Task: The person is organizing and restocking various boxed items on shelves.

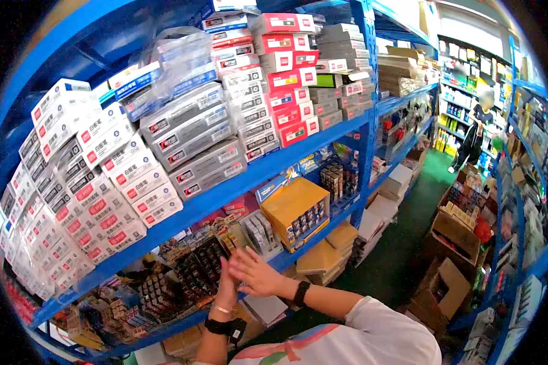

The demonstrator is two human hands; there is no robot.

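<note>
My left hand (226, 287) and my right hand (257, 272) meet in front of the lower shelf. Both have their fingers stretched out, the right one lying over the inner side of the left. Nothing shows between them, though the palms are hidden. Each wrist wears a dark band, and the left band carries a small black device (236, 331). Just beyond the fingertips are packs of small dark goods (208, 263) and a clear-fronted box of grey items (262, 234). A yellow display box (298, 207) stands to their right.
Above my hands, a blue shelf beam (225, 182) carries stacked white marker boxes (149, 182), grey boxes (192, 125) and red-and-white boxes (295, 109). Opened cartons (453, 234) line the aisle's right side. Another person (478, 128) stands at the far end of the green floor (408, 207).
</note>
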